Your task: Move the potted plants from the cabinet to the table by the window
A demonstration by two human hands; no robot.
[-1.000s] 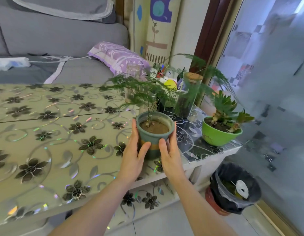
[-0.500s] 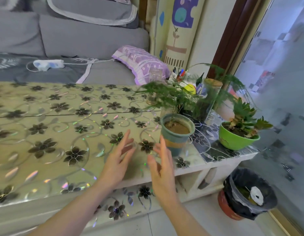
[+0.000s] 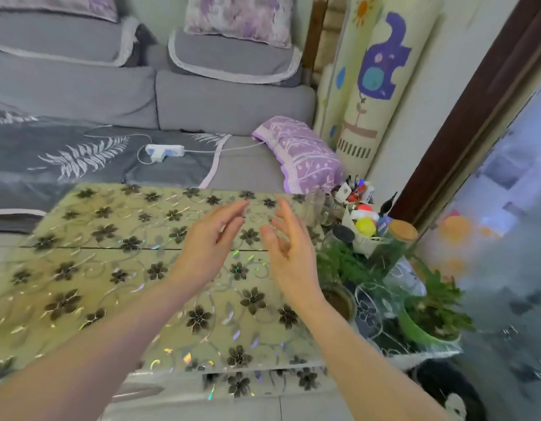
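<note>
Hidden, cropped and blurred parts at the table's window end

At four o'clock the right forearm [image 3: 348, 335] covers most of the fern pot [image 3: 339, 299]; the green pot [image 3: 415, 329] beside it is motion-blurred, its plant indistinct. The black bin [image 3: 445, 396] at five o'clock is cut by the bottom edge, and both forearms leave the frame there.

A feathery fern in its round pot [image 3: 339, 299] stands upright near the right end of the desk [image 3: 111, 268], its soil showing, partly hidden behind a forearm; just right of it, close to the desk's corner, a leafy succulent fills a bright green pot [image 3: 415, 329], also upright; both look blurred.
</note>
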